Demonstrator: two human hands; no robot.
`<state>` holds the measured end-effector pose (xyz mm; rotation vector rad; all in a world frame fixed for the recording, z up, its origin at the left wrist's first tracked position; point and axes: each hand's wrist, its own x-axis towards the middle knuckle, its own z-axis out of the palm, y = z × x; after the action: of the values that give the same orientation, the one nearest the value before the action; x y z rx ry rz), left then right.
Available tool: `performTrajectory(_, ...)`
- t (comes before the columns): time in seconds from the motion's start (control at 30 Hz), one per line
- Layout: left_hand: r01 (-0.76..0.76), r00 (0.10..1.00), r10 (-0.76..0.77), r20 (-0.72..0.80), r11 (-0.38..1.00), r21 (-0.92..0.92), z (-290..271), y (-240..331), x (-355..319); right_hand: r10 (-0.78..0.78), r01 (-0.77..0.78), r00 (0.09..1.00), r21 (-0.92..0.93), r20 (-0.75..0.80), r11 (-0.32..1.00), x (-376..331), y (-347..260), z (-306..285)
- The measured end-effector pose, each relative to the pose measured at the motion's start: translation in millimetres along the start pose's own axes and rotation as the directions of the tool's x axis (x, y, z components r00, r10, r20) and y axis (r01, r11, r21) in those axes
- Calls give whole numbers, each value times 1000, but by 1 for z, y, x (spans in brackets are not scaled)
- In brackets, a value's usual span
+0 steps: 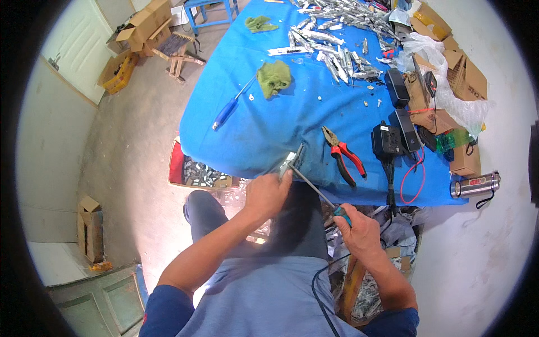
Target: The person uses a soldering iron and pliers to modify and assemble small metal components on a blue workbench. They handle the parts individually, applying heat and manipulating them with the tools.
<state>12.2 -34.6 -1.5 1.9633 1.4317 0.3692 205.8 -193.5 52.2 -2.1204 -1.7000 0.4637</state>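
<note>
Near the front edge of the blue-covered table [247, 132], my left hand [266, 195] is closed on a small, narrow silver-and-black part [288, 161]. My right hand [359, 231] grips the teal handle of a screwdriver [314, 187]. The screwdriver's shaft slants up and left, and its tip meets the silver part; whether it is wedged in, I cannot tell. Just right of the part lie red-and-black pliers [343, 156] with their handles spread. A second screwdriver, blue-handled [225, 114], rests farther left beside a crumpled green cloth [273, 78].
Silver parts [331, 48] are heaped at the table's far side. Black power adapters [387, 140] and a red wire [411, 182] lie on the right, near a silver cylinder with a strap [476, 185]. Below the left edge stands a box of small metal pieces [203, 175]. A black cable [315, 286] crosses my lap.
</note>
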Motion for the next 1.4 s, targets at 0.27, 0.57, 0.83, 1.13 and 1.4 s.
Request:
performTrajectory(0.27, -2, 1000, 2, -15, 1000, 24, 2, 5, -3, 200, -299, 936, 355, 289, 886, 1, 15, -4)
performTrajectory(0.57, 54, 995, -42, 93, 989, -136, 2, 3, -4, 233, -389, 889, 379, 395, 840, 2, 9, -26)
performTrajectory(0.83, 65, 994, -42, 105, 972, -228, 7, 0, -2, 222, -366, 908, 412, 356, 834, -5, 10, -14)
performTrajectory(1.13, 128, 989, -98, 109, 939, -319, 13, -7, 1, 116, -189, 974, 415, 195, 890, -11, -6, -32)
performTrajectory(1.4, 136, 990, -114, 87, 943, -305, 14, 1, 0, 140, -217, 971, 466, 194, 858, -20, -13, -29)
